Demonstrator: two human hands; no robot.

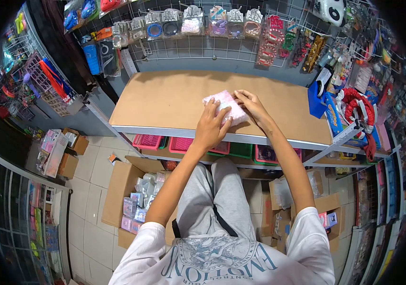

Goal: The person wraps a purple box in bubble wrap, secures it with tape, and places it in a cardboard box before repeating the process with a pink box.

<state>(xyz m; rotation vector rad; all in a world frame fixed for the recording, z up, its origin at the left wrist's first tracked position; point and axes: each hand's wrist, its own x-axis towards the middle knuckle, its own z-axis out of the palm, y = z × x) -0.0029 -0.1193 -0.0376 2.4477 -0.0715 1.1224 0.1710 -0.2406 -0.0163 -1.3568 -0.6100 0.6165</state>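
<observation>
A square pink-and-white packet (225,99) with a fluffy or bubbly-looking surface rests on the brown shelf top (169,97), near its middle. My left hand (211,124) grips it from the near left, fingers and thumb spread across its top. At the packet's upper right edge, my right hand (252,106) has its fingers bent and drawn together against the packet. What lies under the right fingertips is partly hidden.
Packaged goods hang from a wire grid (203,52) behind the shelf. A blue holder (316,99) stands at its right end, with red scrunchie-like items (356,107) beyond. Pink baskets (181,144) sit below. Cartons of packets (122,202) (329,209) flank my legs.
</observation>
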